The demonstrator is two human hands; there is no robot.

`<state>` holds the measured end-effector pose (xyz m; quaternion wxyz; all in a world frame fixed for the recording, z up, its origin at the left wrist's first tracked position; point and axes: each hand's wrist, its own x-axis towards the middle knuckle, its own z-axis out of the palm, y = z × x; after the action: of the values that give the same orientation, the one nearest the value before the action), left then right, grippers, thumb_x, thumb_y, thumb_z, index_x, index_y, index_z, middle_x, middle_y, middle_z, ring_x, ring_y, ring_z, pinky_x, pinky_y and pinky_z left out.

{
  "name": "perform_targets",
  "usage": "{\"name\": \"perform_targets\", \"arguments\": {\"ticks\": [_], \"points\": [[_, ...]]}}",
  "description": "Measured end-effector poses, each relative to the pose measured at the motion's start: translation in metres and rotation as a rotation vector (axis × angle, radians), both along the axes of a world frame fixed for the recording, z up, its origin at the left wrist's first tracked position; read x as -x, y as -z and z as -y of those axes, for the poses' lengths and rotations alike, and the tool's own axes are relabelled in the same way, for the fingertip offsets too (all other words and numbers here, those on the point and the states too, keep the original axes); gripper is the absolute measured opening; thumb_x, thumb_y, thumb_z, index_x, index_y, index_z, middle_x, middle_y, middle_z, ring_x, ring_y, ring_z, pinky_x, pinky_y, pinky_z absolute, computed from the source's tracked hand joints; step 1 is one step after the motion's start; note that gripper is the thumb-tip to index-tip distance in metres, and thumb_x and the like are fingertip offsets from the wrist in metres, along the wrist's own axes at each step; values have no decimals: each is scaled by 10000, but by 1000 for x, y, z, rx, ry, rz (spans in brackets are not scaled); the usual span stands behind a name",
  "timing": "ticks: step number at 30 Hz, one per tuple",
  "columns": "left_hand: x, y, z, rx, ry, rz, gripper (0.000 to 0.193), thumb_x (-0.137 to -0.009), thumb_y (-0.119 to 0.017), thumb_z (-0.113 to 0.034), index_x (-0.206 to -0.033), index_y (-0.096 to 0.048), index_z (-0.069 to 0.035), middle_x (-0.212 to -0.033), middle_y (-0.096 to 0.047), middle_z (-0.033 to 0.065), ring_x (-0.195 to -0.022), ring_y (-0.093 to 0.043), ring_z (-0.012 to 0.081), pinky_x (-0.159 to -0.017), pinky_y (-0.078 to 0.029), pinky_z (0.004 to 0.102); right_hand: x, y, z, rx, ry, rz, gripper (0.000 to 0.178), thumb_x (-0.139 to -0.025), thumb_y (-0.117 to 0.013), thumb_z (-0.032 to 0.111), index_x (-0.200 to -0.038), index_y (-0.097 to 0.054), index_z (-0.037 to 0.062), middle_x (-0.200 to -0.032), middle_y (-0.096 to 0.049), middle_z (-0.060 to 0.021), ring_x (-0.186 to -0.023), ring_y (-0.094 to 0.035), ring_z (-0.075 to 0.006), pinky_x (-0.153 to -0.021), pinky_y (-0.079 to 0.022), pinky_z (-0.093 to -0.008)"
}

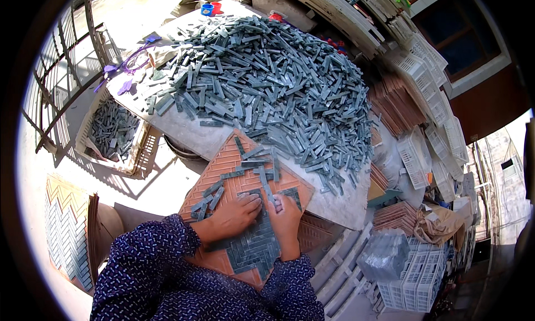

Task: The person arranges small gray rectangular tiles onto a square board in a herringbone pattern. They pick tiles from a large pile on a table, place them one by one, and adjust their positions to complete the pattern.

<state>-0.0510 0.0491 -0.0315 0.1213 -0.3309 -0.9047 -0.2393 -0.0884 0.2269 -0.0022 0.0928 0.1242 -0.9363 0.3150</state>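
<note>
An orange-brown grooved board [225, 154] lies before me at the front of the table, turned cornerwise. Grey-green stone strips are set in it in a herringbone pattern [253, 248]. My left hand [237, 215] rests on the laid strips, its fingers lying on the board's middle. Closed at the fingertips, my right hand [285, 218] grips one end of a narrow stone strip [265, 183], which points away from me. Loose strips [209, 201] lie on the board left of my left hand, and several more [251, 159] are scattered on its far part.
A big heap of stone strips [267, 81] covers the pale table [189, 134]. At left stands a white crate [111, 134] of strips, with a patterned board [69, 226] nearer. Stacked brown boards [395, 106] and white crates [415, 276] line the right side.
</note>
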Motion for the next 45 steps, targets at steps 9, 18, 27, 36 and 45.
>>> {"name": "perform_targets", "arguments": {"ticks": [9,18,27,36,45], "points": [[15,-7,15,-234,-115,39,276,-792,-593,-75,-1046,-614,30,-1182,-577,173,-1142,-529,327,-1009,-410,397,-9,-1,-2,-85,-77,-39,184,-803,-642,64,-973,-648,-6,-836,-651,-174,-701,-648,-294,-645,-512,-375],[22,-13,17,-330,-164,68,217,-782,-593,-63,-981,-644,6,-1089,-609,143,-1069,-562,308,-957,-437,394,-11,-14,3,-121,-91,40,166,-809,-616,56,-962,-652,3,-889,-646,-196,-815,-628,-374,-731,-494,-433],[84,-27,17,-49,-100,-157,214,-748,-615,-128,-954,-650,-78,-1124,-549,63,-1019,-527,231,-873,-456,343,6,-11,15,-175,-79,84,194,-815,-647,89,-999,-639,28,-902,-635,-188,-819,-619,-383,-709,-488,-450],[102,-53,20,-88,68,-149,191,-744,-630,-144,-915,-593,-67,-957,-552,76,-941,-546,257,-791,-471,360,4,-17,14,13,-36,32,276,-785,-710,92,-1038,-639,6,-880,-644,-165,-736,-634,-312,-664,-503,-387],[35,-28,20,-171,-327,25,164,-784,-641,-124,-916,-595,-38,-881,-560,91,-890,-551,279,-762,-474,367,-32,-2,-1,414,18,133,221,-813,-703,72,-1007,-658,-24,-804,-665,-119,-643,-623,-170,-611,-494,-279]]}}
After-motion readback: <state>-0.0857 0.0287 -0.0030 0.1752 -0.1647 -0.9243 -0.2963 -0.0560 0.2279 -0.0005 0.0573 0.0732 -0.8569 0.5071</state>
